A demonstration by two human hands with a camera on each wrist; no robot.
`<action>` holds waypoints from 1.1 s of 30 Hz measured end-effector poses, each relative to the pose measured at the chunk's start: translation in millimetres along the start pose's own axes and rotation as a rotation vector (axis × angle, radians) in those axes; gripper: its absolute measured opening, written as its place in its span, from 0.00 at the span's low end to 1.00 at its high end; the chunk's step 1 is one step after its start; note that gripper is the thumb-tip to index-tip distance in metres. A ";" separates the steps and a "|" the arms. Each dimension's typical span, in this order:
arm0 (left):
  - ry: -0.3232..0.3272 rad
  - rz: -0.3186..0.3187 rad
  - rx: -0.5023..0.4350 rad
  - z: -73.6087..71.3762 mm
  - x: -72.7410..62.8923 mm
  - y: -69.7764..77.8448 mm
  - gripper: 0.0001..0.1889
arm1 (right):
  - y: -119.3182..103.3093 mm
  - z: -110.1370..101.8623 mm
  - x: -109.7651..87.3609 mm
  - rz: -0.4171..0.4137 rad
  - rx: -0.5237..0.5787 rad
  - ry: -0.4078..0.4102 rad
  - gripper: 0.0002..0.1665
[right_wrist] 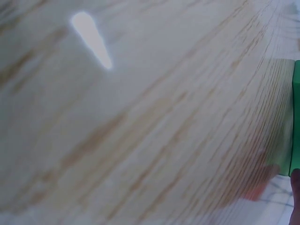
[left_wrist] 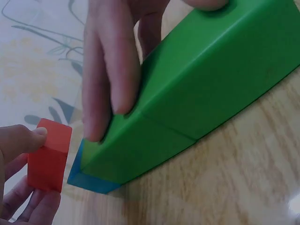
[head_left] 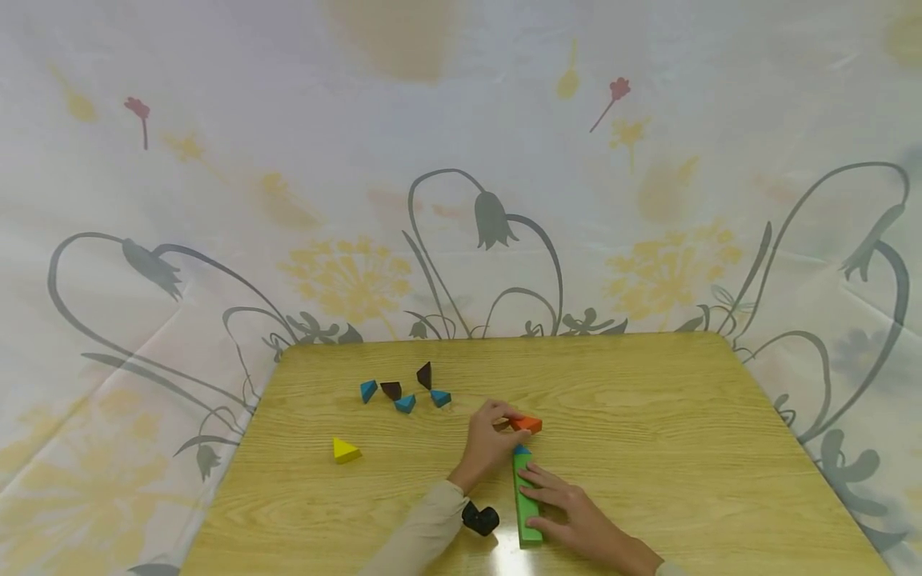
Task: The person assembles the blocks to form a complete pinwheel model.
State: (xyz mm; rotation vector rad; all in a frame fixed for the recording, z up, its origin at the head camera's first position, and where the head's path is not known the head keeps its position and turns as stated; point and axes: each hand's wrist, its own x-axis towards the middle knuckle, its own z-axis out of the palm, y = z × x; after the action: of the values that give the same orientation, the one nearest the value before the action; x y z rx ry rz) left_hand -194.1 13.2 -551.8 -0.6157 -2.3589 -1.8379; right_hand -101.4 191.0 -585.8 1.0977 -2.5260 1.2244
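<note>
On the wood-grain table (head_left: 648,416), your long, smooth green row (left_wrist: 187,89), two bars meeting at a seam, lies near you. Your right hand (head_left: 576,512) rests its extended fingers on it; your left hand (head_left: 486,446) pinches a flat-faced orange-red block (left_wrist: 49,157) just beyond the small blue triangular block (left_wrist: 93,182) at the row's far end, apart from it. You seem to be extending the row; the next move likely calls for steady bars and careful alignment.

One high view, two low
Head view faces forward and down across the wood-grain tabletop (head_left: 648,432); both close wrist views share the green blocks (left_wrist: 187,89).
</note>
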 end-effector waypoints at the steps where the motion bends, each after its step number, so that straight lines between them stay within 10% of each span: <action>1: -0.002 0.002 0.003 0.9 -1.2 0.7 0.10 | -0.3 -0.1 0.1 -0.001 0.002 -0.001 0.26; 33: -0.068 -0.055 0.149 10.1 -17.7 -0.8 0.10 | -6.1 -1.7 2.5 0.012 0.022 0.030 0.26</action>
State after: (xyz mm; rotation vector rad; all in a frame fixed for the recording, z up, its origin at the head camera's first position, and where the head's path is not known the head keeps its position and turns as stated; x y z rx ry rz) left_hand -176.4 18.1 -560.8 -0.6120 -2.5516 -1.6671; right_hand -99.5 188.3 -579.9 1.0624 -2.5062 1.2650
